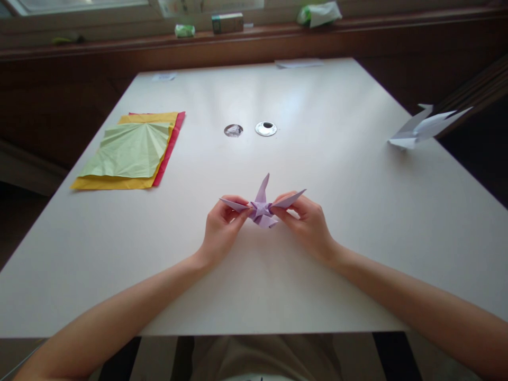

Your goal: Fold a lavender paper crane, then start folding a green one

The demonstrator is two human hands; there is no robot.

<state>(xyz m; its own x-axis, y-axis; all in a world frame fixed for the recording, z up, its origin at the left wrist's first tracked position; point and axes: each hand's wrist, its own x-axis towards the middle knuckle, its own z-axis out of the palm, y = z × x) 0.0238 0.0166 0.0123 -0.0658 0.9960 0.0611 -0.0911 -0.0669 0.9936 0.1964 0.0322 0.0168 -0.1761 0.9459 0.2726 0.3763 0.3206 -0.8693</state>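
A folded purple paper figure [262,208] with several pointed arms is held between my two hands, near the middle of the table. My left hand [225,222] pinches it close to the centre, at the base of its left point. On the other side, my right hand [307,219] pinches the base of the right point. One point of the figure stands up and away from me, and a shorter flap faces me. Some of the fingertips are hidden behind the paper.
On the white table [190,222], a stack of green, yellow and red paper sheets [127,151] lies at the left. A white folded paper bird [420,129] stands near the right edge. Two round metal-rimmed fittings [265,128] sit beyond my hands. Small packets and a box [227,23] line the sill.
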